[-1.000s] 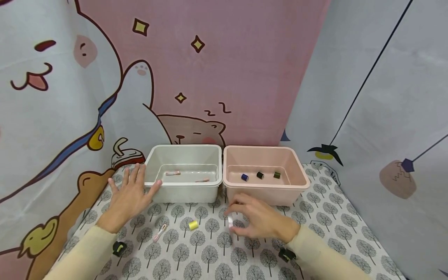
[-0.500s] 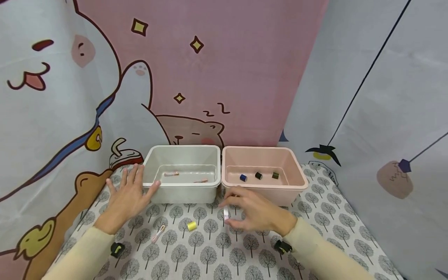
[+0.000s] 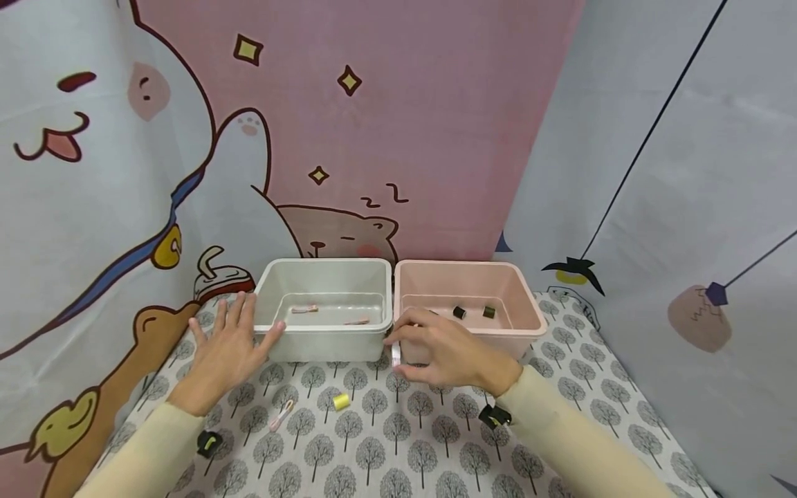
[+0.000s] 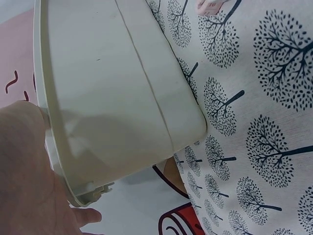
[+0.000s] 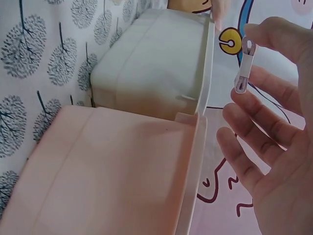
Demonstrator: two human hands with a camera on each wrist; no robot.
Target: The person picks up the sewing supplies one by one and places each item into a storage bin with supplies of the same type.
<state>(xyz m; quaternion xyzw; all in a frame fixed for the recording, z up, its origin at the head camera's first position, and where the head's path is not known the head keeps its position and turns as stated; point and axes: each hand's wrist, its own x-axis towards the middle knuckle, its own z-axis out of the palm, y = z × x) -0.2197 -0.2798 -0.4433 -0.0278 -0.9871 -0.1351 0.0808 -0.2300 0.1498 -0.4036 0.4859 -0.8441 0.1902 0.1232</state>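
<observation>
My right hand [image 3: 448,349] pinches a small looped thread skein with a white paper band [image 5: 244,68] between thumb and fingertip. In the head view it is raised at the front of the pink bin [image 3: 498,340], near the gap beside the white bin [image 3: 336,346]. My left hand [image 3: 227,346] is spread, resting on the white bin's left front rim, thumb along the front edge. Two pinkish skeins [image 3: 305,309] lie inside the white bin. A black thread spool [image 3: 459,312] and an olive spool [image 3: 488,312] sit in the pink bin; the blue spool is hidden behind my right hand.
On the tree-print cloth [image 3: 373,453] in front of the white bin lie a pink skein [image 3: 282,416] and a yellow thread spool [image 3: 341,402]. The bins stand side by side against a printed curtain [image 3: 448,138].
My right hand has lifted the skein from the cloth and moved it forward and slightly left, up to the pink bin's front. The left hand stays on the white bin.
</observation>
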